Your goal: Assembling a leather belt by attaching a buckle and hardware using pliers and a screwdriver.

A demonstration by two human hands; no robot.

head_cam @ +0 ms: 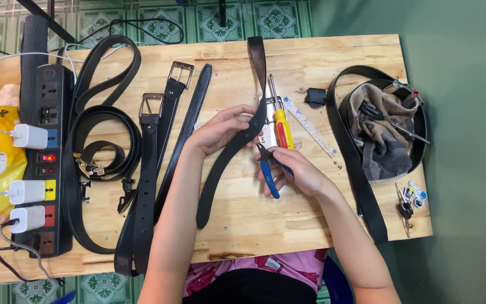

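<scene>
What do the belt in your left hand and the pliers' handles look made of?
Belt: probably leather or a leather look-alike, black with a dull sheen, bending limply under the left hand. Pliers in the right hand: glossy blue handles, likely plastic or rubber sleeves over dark metal.

Small home workshop for belt repair. Bare pine tabletop on patterned green floor tiles; black leather belts laid out, screwdriver, blue-handled pliers, loaded power strip, rag.

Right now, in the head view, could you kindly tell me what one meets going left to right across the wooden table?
Black power strip → coiled black leather belt → left hand → blue-handled pliers in right hand → brown crumpled cloth.
</scene>
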